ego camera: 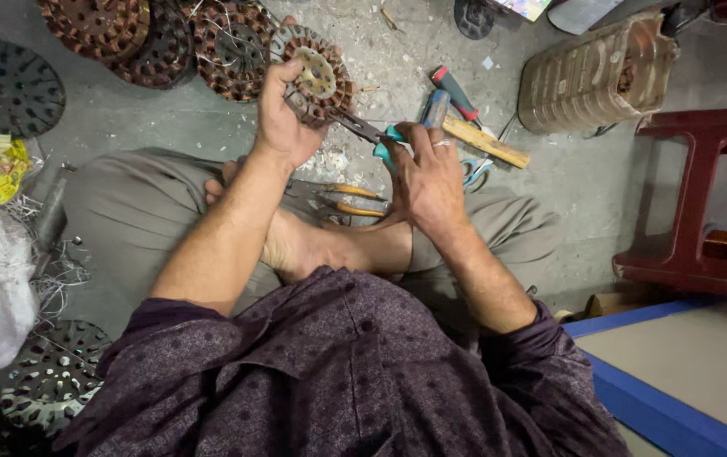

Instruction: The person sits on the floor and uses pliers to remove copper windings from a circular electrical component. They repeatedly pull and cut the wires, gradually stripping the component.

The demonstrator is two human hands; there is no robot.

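Seated cross-legged on the floor, a worker's left hand gripped a round stator tilted toward him, steadying it while the right hand closed on teal-handled pliers biting its rim; orange pliers lay ready on his lap

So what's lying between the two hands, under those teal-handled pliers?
In the head view, orange-handled pliers lie between the left hand and right hand, below the teal-handled pliers biting the round stator.
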